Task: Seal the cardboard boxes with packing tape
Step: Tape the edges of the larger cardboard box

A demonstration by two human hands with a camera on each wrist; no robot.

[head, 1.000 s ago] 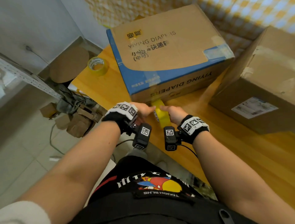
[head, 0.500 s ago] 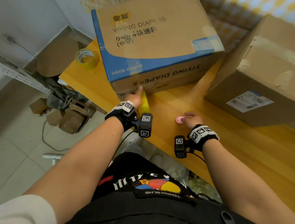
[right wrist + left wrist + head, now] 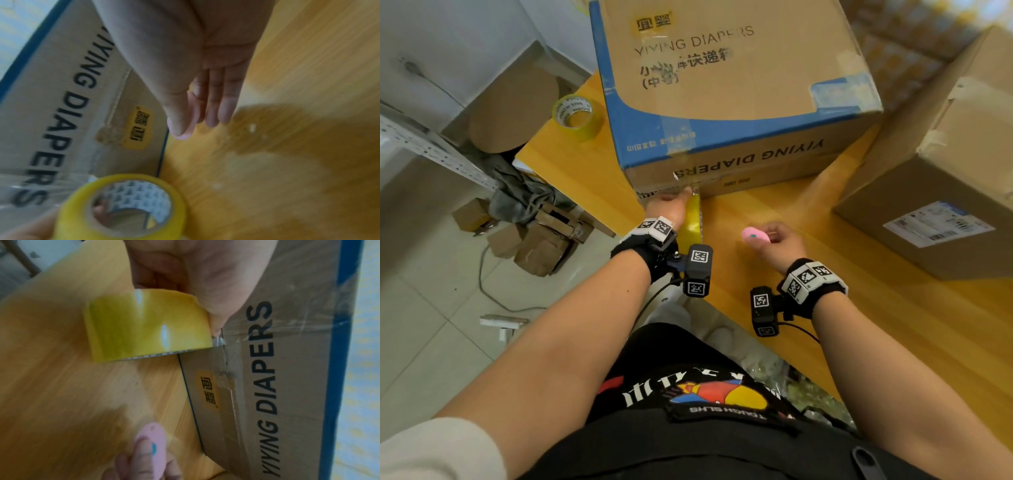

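My left hand (image 3: 667, 205) clamps the tape roll (image 3: 692, 219) against the diaper box (image 3: 739, 161); my right hand (image 3: 779, 244), pinching the pink cutter (image 3: 755, 235), sits just right of the taut tape.

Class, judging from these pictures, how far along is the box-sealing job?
Done: clear tape already runs down the diaper box front. In hand: the left hand holds the yellow tape roll against that box; the right hand grips a pink cutter. Left: cutting the strip. The plain box already shows tape.

box (image 3: 739, 89): matt brown cardboard | tape roll (image 3: 148, 331): glossy yellow plastic | table (image 3: 893, 325): smooth wood, possibly laminate
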